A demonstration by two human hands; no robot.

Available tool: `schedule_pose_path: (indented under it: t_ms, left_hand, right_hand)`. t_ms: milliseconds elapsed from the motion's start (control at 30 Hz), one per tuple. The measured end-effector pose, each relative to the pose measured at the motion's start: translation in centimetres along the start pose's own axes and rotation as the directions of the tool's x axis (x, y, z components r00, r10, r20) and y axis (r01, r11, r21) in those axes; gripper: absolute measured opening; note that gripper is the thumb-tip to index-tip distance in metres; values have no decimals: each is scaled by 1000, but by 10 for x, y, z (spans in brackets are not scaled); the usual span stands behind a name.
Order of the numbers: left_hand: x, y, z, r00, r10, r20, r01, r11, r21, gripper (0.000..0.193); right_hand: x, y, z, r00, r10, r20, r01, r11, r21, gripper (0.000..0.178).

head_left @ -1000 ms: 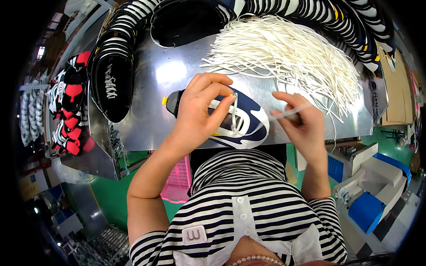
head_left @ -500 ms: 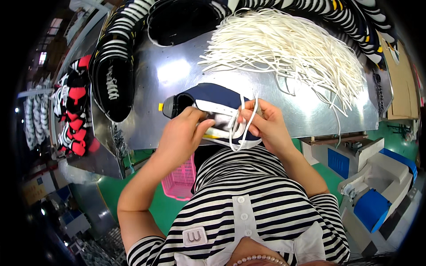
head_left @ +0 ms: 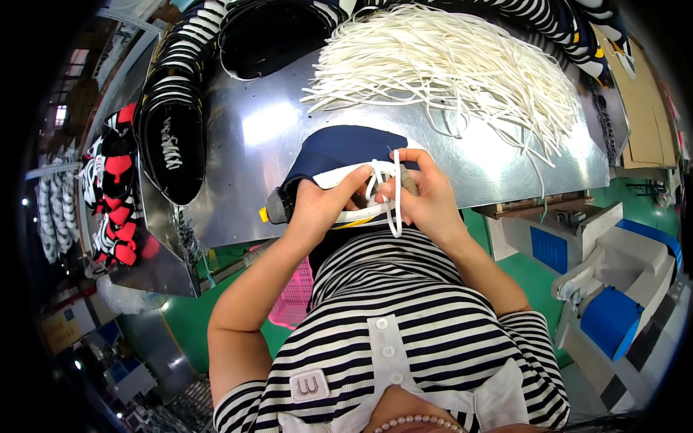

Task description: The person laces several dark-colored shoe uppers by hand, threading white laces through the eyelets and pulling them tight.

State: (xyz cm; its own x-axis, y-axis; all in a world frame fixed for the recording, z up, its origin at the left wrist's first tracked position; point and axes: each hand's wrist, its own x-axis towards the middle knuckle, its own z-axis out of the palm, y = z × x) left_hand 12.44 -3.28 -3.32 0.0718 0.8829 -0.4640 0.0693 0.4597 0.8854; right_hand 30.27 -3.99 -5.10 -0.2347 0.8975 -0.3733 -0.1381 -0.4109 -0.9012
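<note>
A navy and white shoe upper point(head_left: 354, 143) lies on its side near the table's front edge, toe end to the right. My left hand point(head_left: 317, 208) reaches into its opening, the thumb pressing on the white eyelet strip and the other fingers hidden inside. A white shoelace point(head_left: 396, 189) runs through the strip and hangs in a loop. Pinched at the eyelets, the lace is held by my right hand point(head_left: 431, 196), whose index finger is raised at the loop's top. Which eyelet the lace passes through is hidden by my fingers.
Beyond the upper lies a large heap of white shoelaces point(head_left: 447, 76). Striped shoe uppers point(head_left: 172, 88) line the table's left and back edges. A pink basket point(head_left: 292, 297) is below the front edge. On the right stands a white and blue machine point(head_left: 610, 317).
My left hand has moved right, deeper into the upper, its thumb now by the lace. The upper has tilted, showing more navy side. My right hand has drawn closer to the left.
</note>
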Motion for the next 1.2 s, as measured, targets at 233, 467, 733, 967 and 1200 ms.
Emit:
schedule_pose_path:
  t_ms: [233, 467, 733, 967, 1200]
  left_hand:
    - [-6, -5, 1, 977, 210, -30, -207, 975, 84, 20]
    - [-3, -8, 3, 968, 248, -24, -246, 967, 70, 20]
    - [-4, -10, 3, 971, 237, -29, -233, 968, 88, 21]
    - [-5, -9, 5, 974, 218, -67, -206, 967, 147, 19]
    - [-6, -6, 5, 986, 150, -73, -137, 977, 162, 22]
  right_hand:
    - [2, 3, -5, 988, -131, 77, 146, 957, -251, 40]
    - [-2, 5, -9, 988, -134, 82, 150, 960, -238, 28]
    - [5, 2, -7, 985, -148, 85, 168, 930, -326, 28]
    - [-4, 0, -9, 976, -192, 103, 214, 934, -287, 24]
    - [-14, -11, -19, 986, -146, 79, 166, 902, -398, 15]
